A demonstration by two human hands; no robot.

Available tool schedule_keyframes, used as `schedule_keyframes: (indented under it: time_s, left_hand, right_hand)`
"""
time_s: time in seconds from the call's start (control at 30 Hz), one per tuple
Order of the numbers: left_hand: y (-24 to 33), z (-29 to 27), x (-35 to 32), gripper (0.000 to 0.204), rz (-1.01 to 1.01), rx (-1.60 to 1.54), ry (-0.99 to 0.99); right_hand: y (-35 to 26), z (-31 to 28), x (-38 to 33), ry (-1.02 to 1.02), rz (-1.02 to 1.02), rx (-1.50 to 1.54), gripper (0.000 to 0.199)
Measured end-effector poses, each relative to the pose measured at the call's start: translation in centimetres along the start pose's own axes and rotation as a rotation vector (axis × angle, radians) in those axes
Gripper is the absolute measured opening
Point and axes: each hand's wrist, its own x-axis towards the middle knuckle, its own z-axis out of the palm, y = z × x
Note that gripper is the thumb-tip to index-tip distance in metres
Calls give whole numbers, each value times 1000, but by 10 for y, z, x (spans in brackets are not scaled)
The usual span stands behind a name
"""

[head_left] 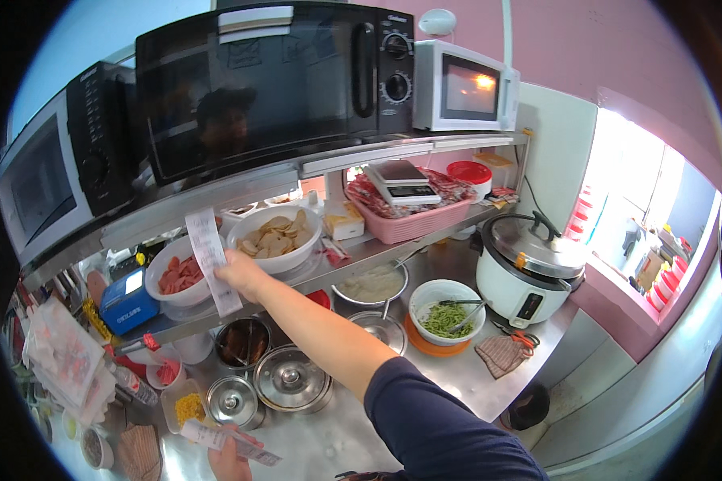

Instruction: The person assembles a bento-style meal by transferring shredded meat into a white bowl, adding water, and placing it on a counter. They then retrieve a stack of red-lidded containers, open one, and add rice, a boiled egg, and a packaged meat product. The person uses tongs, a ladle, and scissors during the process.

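Note:
My right hand (242, 274), at the end of an arm in a dark blue sleeve, is stretched out to the lower shelf. Its fingers pinch a long white paper slip (208, 258) covered in fine print, hanging upright against the shelf edge. The slip partly hides a white bowl of pink sliced meat (181, 276); just behind the hand is a bowl of pale slices (277, 234). Low in the view, my left hand (231, 462) is closed on a second printed paper slip (231, 442), tilted above the steel counter beside a tub of yellow corn (189, 407).
Lidded steel pots (293, 377) line the counter under my right arm. Farther right are a bowl of shredded greens (449, 313), a rice cooker (525, 268), and scissors (524, 341). Above the shelf stand microwaves (265, 88). A pink basket (401, 228) carries a kitchen scale (401, 184).

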Motion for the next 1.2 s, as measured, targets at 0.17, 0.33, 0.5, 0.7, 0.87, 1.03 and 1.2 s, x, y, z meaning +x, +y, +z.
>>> schedule_keyframes:
  time_s: [0.17, 0.33, 0.5, 0.7, 0.87, 1.03, 1.2]
  left_hand:
    - [1, 20, -15, 28, 11, 268, -13]
    - [-23, 65, -35, 27, 18, 389, 12]
    - [-61, 126, -50, 26, -53, 200, 139]
    - [-80, 184, -52, 29, -25, 184, 163]
    - [-78, 202, -53, 33, 7, 276, 175]
    - [-77, 202, -50, 39, -9, 397, 159]
    - [-61, 192, 2, 39, 40, 377, 103]
  right_hand:
    - [-6, -80, -102, 231, -126, -504, 30]
    - [-62, -287, -178, 751, -313, -134, 11]
    - [-126, -461, -192, 868, -253, -254, 19]
    - [-133, -516, -177, 824, -69, -363, 25]
    - [-131, -515, -161, 830, -119, -370, 36]
    - [-137, -502, -158, 973, -364, -494, 38]
    - [-136, -435, -211, 1074, -738, -312, 38]
